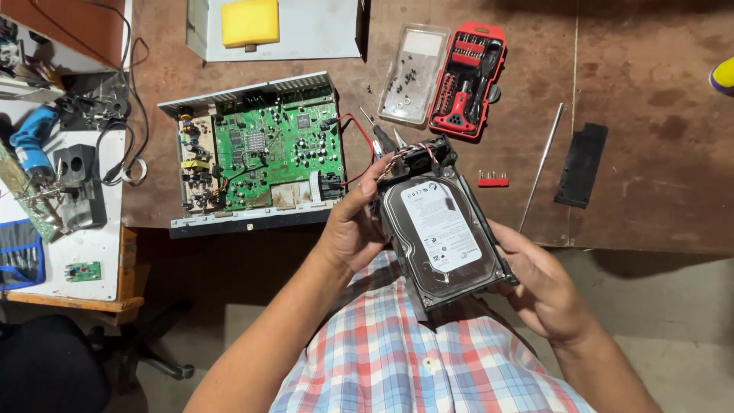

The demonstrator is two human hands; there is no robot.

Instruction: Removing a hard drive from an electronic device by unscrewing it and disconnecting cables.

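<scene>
- Hard drive [443,237]: silver, with a white label, seated in a black bracket; located centre frame, held tilted above the person's lap, clear of the table edge.
- Left hand [353,229]: closed on the drive's left edge, fingers wrapped around the bracket side.
- Right hand [539,287]: gripping the drive's lower right corner, thumb on the rim.
- Twisted wires [405,157] run from the drive's upper end toward the open device chassis [252,153], centre left, which exposes a green circuit board; its front edge overhangs the table edge.
- Table [650,153]: brown surface; its near edge crosses the frame just above the hands. Open room lies below that edge, at lower right.
- Obstructions near the drive's upper end: pliers [378,134], red screwdriver kit [468,80] with its clear lid [414,73] holding screws, red bit strip [493,180].
- Right of centre: metal rod [543,164] and black flat plate [581,164], well apart from the hands.
- Upper left: yellow block [250,21] on a grey panel.
</scene>
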